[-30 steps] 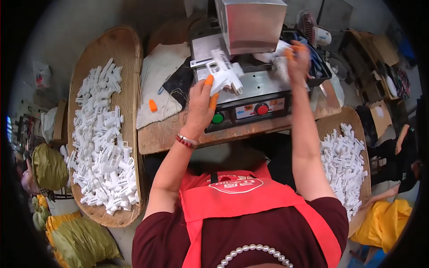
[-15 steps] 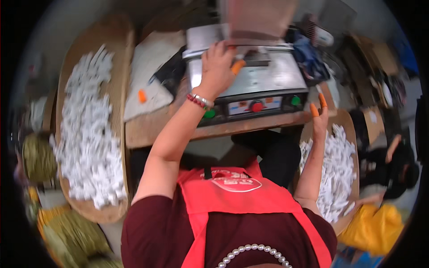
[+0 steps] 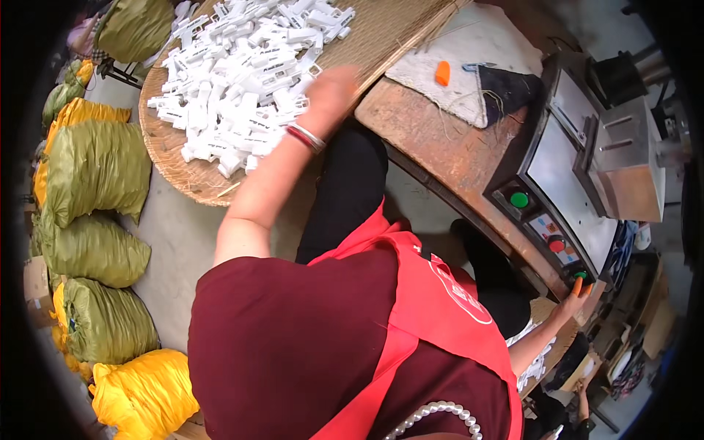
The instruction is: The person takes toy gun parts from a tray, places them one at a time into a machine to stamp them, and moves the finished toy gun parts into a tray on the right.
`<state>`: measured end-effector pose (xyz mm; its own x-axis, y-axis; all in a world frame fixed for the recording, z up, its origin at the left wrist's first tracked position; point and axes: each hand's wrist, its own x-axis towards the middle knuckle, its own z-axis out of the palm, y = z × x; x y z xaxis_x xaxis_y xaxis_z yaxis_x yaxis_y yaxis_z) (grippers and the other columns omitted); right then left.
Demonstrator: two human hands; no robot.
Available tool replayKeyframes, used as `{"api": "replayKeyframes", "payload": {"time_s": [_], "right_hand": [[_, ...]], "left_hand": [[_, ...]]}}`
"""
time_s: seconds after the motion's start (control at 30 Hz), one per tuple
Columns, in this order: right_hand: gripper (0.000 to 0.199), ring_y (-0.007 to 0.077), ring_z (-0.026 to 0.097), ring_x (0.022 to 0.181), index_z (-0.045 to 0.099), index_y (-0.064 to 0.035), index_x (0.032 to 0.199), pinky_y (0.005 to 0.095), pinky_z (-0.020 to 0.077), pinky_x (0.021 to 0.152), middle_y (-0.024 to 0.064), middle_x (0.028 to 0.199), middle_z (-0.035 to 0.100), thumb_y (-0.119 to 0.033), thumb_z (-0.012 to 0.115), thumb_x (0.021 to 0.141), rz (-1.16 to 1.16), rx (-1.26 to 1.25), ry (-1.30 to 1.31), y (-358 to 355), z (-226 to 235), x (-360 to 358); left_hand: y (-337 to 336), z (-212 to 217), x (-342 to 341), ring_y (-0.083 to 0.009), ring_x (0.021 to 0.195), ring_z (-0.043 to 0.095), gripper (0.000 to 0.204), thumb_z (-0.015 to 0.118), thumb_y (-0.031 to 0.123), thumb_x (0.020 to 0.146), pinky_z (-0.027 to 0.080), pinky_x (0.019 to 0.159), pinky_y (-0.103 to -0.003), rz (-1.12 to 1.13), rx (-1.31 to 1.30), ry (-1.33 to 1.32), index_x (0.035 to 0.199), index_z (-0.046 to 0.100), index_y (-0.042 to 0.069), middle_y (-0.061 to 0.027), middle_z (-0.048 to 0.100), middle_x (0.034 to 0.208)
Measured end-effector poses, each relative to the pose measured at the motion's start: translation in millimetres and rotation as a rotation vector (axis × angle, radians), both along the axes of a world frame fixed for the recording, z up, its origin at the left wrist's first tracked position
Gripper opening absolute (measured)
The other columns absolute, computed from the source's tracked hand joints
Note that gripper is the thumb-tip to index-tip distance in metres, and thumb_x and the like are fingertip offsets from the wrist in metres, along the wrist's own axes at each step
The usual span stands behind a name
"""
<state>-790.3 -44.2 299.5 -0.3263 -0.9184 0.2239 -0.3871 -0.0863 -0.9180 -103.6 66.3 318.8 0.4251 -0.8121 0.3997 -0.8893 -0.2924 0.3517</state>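
My left hand (image 3: 334, 97), smeared by motion, is over the rim of a wide woven tray (image 3: 389, 37) at the upper left. Beside it lies a heap of small white plastic parts (image 3: 242, 81); whether it holds one cannot be told. My right hand (image 3: 575, 299) is at the front right corner of a metal-topped bench machine (image 3: 568, 161), orange covers on its fingertips. Those fingers are stretched out at a green button (image 3: 581, 276), touching or just short of it. Another green button (image 3: 519, 199) and a red button (image 3: 556, 243) sit along the same front panel.
On the wooden table (image 3: 433, 139) are a pale cloth (image 3: 469, 44) and an orange fingertip cover (image 3: 442, 72). Green sacks (image 3: 95, 169) and a yellow sack (image 3: 143, 392) line the left. More white parts (image 3: 535, 359) lie low right, near another person's arm (image 3: 584, 400).
The view has swung left. My left hand has moved from the machine top to the woven tray. My right hand has come to the green button. The machine's upper block has come down.
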Motion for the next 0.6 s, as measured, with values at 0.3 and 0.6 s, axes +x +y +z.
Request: {"api": "replayKeyframes", "payload": {"time_s": [0.3, 0.6], "right_hand": [[0.050, 0.0198, 0.041, 0.124, 0.039, 0.0030, 0.136, 0.0298, 0.0277, 0.106, 0.0118, 0.135, 0.044, -0.003, 0.054, 0.088, -0.043, -0.078, -0.038, -1.0, 1.5, 10.0], [0.031, 0.0233, 0.050, 0.118, 0.058, -0.0024, 0.119, 0.0325, 0.0327, 0.104, 0.0112, 0.122, 0.058, -0.002, 0.050, 0.090, 0.098, -0.338, 0.478, -39.8, 71.9, 56.6]], "left_hand": [[48.5, -106.0, 155.1, -0.0374, 0.110, 0.057, 0.070, 0.067, 0.038, 0.071, 0.046, 0.093, -0.043, 0.712, 0.435, 0.321, 0.122, 0.046, -0.005, -0.0280, 0.058, 0.116], [-20.0, 77.4, -36.0, -0.0095, 0.076, 0.054, 0.026, 0.067, 0.012, 0.084, 0.045, 0.067, -0.023, -0.084, -0.506, 0.570, 0.107, 0.060, 0.002, -0.0060, 0.058, 0.091]]}}
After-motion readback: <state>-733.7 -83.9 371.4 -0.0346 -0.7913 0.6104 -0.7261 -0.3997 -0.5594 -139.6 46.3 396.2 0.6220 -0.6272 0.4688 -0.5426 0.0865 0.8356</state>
